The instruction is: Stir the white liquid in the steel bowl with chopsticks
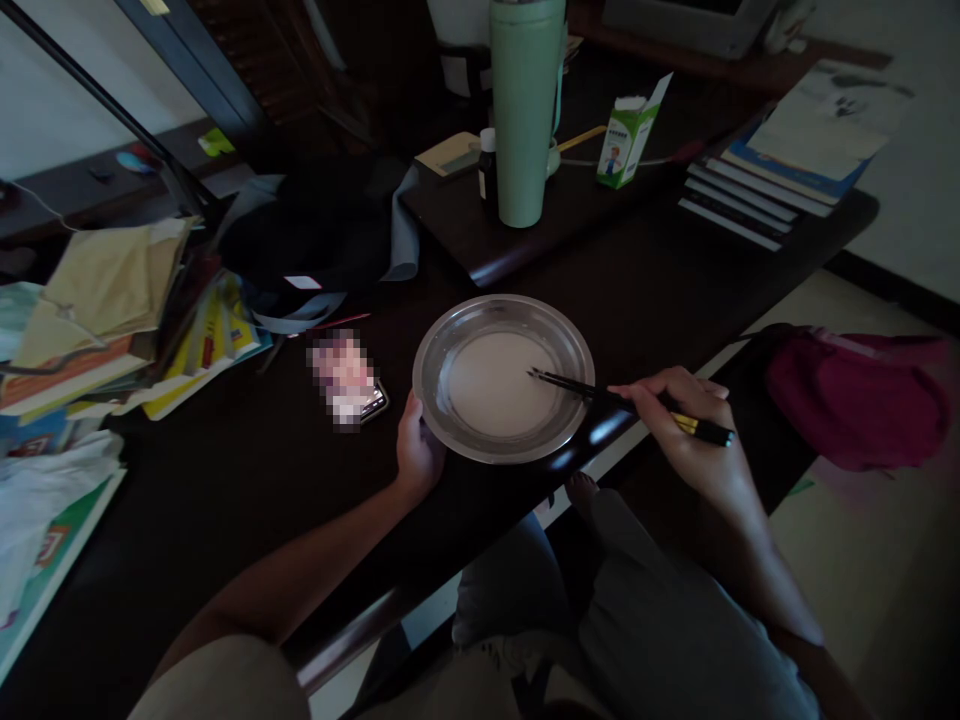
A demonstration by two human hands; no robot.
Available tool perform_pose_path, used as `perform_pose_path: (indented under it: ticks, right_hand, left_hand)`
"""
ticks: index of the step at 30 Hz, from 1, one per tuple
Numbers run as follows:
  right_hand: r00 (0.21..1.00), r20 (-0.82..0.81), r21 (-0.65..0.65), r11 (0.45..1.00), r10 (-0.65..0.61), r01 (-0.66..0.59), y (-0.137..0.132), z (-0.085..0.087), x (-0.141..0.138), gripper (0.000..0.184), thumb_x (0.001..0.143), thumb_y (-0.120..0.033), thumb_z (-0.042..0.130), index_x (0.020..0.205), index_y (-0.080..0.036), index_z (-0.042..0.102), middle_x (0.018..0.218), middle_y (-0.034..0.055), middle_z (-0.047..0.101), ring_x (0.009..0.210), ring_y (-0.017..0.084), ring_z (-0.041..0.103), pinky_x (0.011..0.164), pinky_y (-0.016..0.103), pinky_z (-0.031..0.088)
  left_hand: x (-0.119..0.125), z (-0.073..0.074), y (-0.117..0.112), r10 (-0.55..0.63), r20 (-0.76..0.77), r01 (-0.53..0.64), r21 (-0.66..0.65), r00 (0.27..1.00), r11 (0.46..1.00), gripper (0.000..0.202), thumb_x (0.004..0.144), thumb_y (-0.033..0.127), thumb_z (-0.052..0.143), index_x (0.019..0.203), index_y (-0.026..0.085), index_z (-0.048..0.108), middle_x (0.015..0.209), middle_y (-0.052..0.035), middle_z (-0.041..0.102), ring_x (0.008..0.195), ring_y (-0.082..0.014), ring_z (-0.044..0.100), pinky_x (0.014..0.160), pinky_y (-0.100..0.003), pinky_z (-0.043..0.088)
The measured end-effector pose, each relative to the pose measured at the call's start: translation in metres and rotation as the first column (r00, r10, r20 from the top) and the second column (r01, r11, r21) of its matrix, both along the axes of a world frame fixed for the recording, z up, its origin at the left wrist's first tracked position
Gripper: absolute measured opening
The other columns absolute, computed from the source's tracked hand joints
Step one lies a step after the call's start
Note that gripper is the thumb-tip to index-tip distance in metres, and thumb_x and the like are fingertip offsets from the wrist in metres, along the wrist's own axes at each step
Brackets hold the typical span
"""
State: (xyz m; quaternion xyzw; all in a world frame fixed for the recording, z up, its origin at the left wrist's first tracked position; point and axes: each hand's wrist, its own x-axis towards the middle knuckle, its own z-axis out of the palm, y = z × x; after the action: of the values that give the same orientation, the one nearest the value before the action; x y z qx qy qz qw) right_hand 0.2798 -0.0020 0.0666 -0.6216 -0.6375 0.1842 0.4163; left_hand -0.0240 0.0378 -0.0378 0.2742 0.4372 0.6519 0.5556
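Note:
A round metal bowl [504, 446] stands on the dark table, holding a milky white liquid [495, 385]. My left hand [418, 455] is closed on the bowl's left rim, thumb up at the edge and the other fingers hidden beneath. In my right hand [686, 420] is a pair of black chopsticks [622, 400] with gold-coloured ends. They reach over the bowl's right rim, and their dark tips are at the liquid's surface; whether they dip in, I cannot tell. A phone [375, 402], partly blurred out, lies left of the bowl.
Behind the bowl stand a green tumbler [525, 120], a small dark bottle [487, 170] and a green-white box [628, 145]. Books [787, 170] are stacked at the back right. Papers [97, 290] and a black bag [322, 220] lie left. A magenta bag [862, 400] is at the right.

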Motion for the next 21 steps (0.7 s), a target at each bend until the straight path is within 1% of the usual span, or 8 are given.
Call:
perform_pose_path:
  ticks: [3,6,8,11,13,17,19,21]
  right_hand:
    - [0.999,-0.002,-0.066,0.997,0.041,-0.041,-0.006,0.010,0.004,0.027,0.104,-0.042,0.065,0.082,-0.030,0.076,0.087,-0.0008,0.083,0.084,0.025,0.076,0.089,0.047,0.042]
    - [0.993,-0.030,-0.126,0.985,0.115,-0.117,-0.008,0.015,0.002,0.030,0.105,-0.044,0.065,0.082,-0.030,0.077,0.087,-0.0004,0.083,0.083,0.024,0.075,0.086,0.046,0.043]
    - [0.985,-0.051,-0.137,0.975,0.167,-0.172,-0.007,0.013,-0.002,0.030,0.106,-0.044,0.063,0.084,-0.031,0.078,0.088,-0.0005,0.084,0.083,0.024,0.075,0.085,0.046,0.043]
    - [0.976,-0.048,-0.105,0.970,0.213,-0.217,-0.001,0.002,-0.014,0.030,0.107,-0.044,0.062,0.085,-0.031,0.077,0.089,-0.0007,0.084,0.084,0.023,0.075,0.089,0.047,0.042]
    - [0.977,-0.032,-0.064,0.975,0.210,-0.212,0.005,-0.008,-0.022,0.031,0.107,-0.045,0.061,0.085,-0.030,0.075,0.089,-0.0008,0.084,0.083,0.023,0.073,0.089,0.048,0.041]
    - [0.988,0.035,0.016,0.989,0.147,-0.148,0.018,-0.025,-0.033,0.029,0.108,-0.045,0.059,0.088,-0.029,0.073,0.099,0.0010,0.086,0.091,0.025,0.073,0.091,0.049,0.040]
    - [0.991,0.068,0.038,0.993,0.113,-0.116,0.022,-0.026,-0.033,0.028,0.108,-0.043,0.058,0.089,-0.029,0.074,0.100,0.0017,0.086,0.092,0.025,0.073,0.091,0.049,0.039]
    - [0.993,0.098,0.053,0.996,0.066,-0.071,0.021,-0.021,-0.031,0.028,0.108,-0.042,0.058,0.090,-0.030,0.075,0.097,0.0016,0.085,0.091,0.025,0.073,0.091,0.049,0.038]
  left_hand:
    - [0.000,0.002,0.001,0.009,0.009,-0.009,-0.007,1.000,1.000,0.041,0.089,0.058,0.076,0.111,0.024,0.083,0.121,-0.0065,0.084,0.120,-0.0312,0.077,0.110,-0.046,0.060]
    - [0.000,0.004,0.001,0.011,0.013,-0.011,-0.009,1.000,1.000,0.042,0.087,0.059,0.077,0.111,0.025,0.083,0.121,-0.0061,0.084,0.120,-0.0314,0.077,0.109,-0.045,0.060]
    - [0.000,0.004,0.001,0.003,0.014,-0.003,-0.001,1.000,1.000,0.042,0.088,0.058,0.077,0.112,0.025,0.082,0.120,-0.0061,0.084,0.120,-0.0316,0.077,0.110,-0.046,0.059]
    - [0.001,0.004,0.000,-0.004,0.002,0.004,0.008,1.000,1.000,0.039,0.092,0.056,0.074,0.114,0.024,0.081,0.120,-0.0064,0.084,0.122,-0.0314,0.076,0.112,-0.046,0.058]
    - [0.001,0.003,-0.001,0.001,-0.007,-0.001,0.007,1.000,1.000,0.039,0.093,0.056,0.073,0.114,0.024,0.081,0.119,-0.0068,0.084,0.122,-0.0317,0.076,0.112,-0.047,0.058]
    - [0.002,0.004,-0.002,-0.002,0.002,0.002,0.020,1.000,1.000,0.041,0.092,0.058,0.074,0.115,0.024,0.081,0.120,-0.0065,0.084,0.122,-0.0320,0.077,0.113,-0.048,0.058]
    - [0.001,0.006,-0.003,-0.008,0.008,0.008,0.027,1.000,1.000,0.041,0.092,0.057,0.075,0.117,0.025,0.081,0.119,-0.0058,0.084,0.120,-0.0317,0.077,0.113,-0.048,0.059]
    - [-0.002,0.009,-0.004,-0.010,0.008,0.010,0.032,1.000,0.999,0.041,0.091,0.056,0.077,0.117,0.025,0.082,0.117,-0.0054,0.084,0.119,-0.0317,0.078,0.112,-0.049,0.059]
